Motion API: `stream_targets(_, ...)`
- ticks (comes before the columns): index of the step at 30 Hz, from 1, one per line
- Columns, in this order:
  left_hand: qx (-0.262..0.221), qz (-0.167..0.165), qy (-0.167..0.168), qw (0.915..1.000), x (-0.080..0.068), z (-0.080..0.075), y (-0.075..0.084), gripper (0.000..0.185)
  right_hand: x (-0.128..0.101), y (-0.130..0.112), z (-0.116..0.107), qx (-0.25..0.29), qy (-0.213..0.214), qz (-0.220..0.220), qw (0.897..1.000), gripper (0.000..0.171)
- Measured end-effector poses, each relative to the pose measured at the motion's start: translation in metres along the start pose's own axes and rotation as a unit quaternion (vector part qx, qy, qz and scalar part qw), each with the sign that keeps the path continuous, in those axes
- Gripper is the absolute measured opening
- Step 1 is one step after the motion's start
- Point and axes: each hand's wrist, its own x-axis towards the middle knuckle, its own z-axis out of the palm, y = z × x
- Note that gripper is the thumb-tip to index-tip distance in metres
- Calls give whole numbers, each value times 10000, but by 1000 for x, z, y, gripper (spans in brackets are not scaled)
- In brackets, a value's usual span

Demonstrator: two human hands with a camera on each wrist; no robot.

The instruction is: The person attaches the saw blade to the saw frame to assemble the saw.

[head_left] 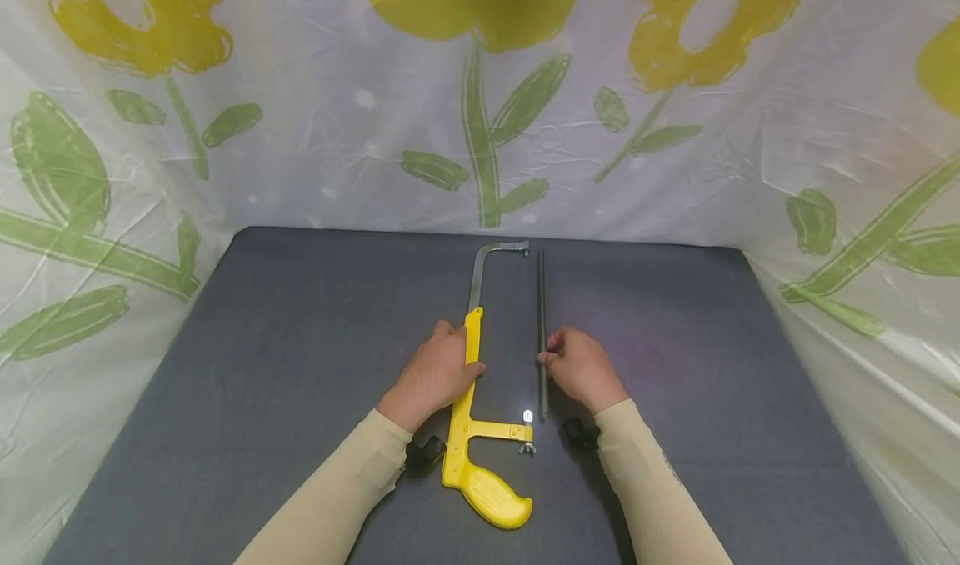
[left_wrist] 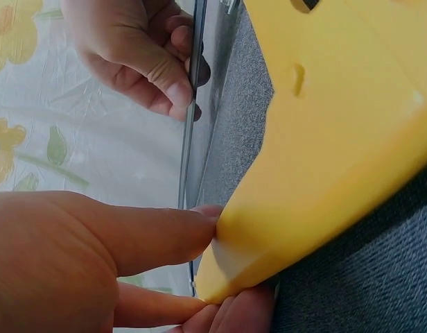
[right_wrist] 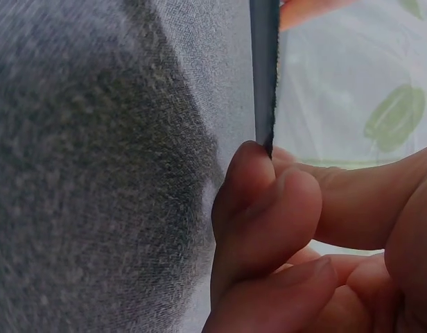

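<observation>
Pinching the loose hacksaw blade (head_left: 542,332) between thumb and curled fingertips (right_wrist: 265,201), our right hand (head_left: 581,369) holds it partway along its length; the wrist view shows the fingers clamped tight on the thin dark strip. Our left hand (head_left: 435,375) wraps thumb and fingers (left_wrist: 158,232) around the yellow back of the hacksaw frame (head_left: 471,398), steadying it flat on the dark grey mat (head_left: 262,365).

Moving outward, the blade lies just beside the frame and parallel to it, running from near the wing nut (head_left: 527,447) at the handle end up toward the steel front arm (head_left: 501,250). The pistol-grip handle (head_left: 491,494) points back toward us, between our sleeved forearms.

We judge the step in hand to be fitting the blade: the frame's opening stands empty and the blade is gripped but not yet hooked on. The next move would call for carrying the blade across into the gap, seating its end holes on the frame's pins, then tensioning at the wing nut, with teeth facing the proper way.

We cannot make out the blade's teeth or end holes in any view, nor the pins on the frame. The left wrist view is mostly filled by blurred yellow plastic, and the floral plastic sheeting (head_left: 480,90) walls off everything beyond the mat.
</observation>
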Motion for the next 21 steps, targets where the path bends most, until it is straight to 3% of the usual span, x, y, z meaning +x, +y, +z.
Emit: stream_targets(21,30,-35,-20,10000,-1,-1,2,73,-2,-4,4,363,-113,-197,9991,19)
